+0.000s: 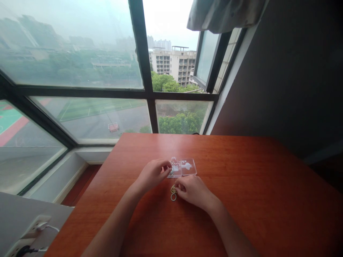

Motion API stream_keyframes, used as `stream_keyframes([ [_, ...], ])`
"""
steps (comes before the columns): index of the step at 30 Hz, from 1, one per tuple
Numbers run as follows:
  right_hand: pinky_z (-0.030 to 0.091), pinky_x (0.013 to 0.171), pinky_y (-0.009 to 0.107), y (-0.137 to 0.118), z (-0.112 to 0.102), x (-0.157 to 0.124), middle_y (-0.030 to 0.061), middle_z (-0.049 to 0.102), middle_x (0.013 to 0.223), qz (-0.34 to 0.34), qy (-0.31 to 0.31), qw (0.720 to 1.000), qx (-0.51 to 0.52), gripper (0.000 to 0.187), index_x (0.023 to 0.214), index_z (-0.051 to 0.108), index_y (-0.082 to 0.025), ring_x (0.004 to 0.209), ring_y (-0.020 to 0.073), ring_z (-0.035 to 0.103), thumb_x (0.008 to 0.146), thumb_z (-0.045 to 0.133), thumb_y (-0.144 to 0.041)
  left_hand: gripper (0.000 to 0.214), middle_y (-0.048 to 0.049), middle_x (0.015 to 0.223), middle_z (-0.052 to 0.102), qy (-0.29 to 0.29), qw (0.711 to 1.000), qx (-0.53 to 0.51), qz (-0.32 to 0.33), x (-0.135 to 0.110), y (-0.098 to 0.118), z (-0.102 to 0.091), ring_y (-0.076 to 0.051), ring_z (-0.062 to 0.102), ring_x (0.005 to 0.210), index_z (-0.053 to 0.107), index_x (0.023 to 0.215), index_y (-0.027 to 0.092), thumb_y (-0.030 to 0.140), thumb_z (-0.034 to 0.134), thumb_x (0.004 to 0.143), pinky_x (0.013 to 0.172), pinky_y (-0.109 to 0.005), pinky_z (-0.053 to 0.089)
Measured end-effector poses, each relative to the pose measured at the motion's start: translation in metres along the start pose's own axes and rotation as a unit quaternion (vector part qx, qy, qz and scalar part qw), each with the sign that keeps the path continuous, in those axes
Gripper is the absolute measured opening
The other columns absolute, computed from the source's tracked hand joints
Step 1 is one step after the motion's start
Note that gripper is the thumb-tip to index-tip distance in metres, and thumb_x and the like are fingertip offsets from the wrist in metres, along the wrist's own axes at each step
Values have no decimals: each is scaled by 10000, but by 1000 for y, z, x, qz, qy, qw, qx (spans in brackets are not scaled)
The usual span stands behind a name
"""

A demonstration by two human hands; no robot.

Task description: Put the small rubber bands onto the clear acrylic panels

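A clear plastic box (176,174) lies on the table with its lid (189,167) folded open to the right; small pieces I cannot make out are inside. My left hand (153,174) is at the box's left side, thumb and fingers pinched around a small pale ring (170,172). Just in front of the box my right hand (193,189) has its fingertips closed on a yellowish ring (173,189). Below that, a pale green ring (173,197) rests flat on the wood, close to the yellowish one.
The reddish-brown wooden table (241,171) extends to both sides of my arms. Beyond its far edge stands a dark-framed window (112,92) with one pane swung outward. A wall socket (34,228) with plugged-in cords is at the lower left.
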State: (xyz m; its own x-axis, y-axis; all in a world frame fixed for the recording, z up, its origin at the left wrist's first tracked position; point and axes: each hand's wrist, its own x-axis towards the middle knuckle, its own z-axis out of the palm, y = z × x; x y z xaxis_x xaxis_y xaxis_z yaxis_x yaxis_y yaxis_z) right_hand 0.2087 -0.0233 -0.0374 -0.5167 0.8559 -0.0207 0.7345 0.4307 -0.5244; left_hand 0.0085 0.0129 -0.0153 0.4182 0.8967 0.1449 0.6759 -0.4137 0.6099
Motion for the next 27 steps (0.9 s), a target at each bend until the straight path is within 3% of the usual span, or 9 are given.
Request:
stream_keyframes([
  [15, 304, 584, 212, 7, -5, -4, -36, 684, 756, 15, 20, 999, 25, 140, 950, 649, -254, 669, 118, 597, 834, 571, -250, 160, -4, 723, 638, -9, 1000, 11, 5, -1, 0, 1, -110, 512, 625, 662, 810, 179, 229, 514, 846, 565, -189, 341],
  [27, 312, 603, 208, 9, -5, -3, -19, 701, 782, 23, -3, 1000, 15, 112, 823, 659, -225, 705, 113, 609, 844, 548, -226, 133, 2, 737, 638, -18, 1000, 9, 9, 0, 1, 2, -96, 492, 609, 653, 812, 178, 208, 526, 836, 564, -182, 332],
])
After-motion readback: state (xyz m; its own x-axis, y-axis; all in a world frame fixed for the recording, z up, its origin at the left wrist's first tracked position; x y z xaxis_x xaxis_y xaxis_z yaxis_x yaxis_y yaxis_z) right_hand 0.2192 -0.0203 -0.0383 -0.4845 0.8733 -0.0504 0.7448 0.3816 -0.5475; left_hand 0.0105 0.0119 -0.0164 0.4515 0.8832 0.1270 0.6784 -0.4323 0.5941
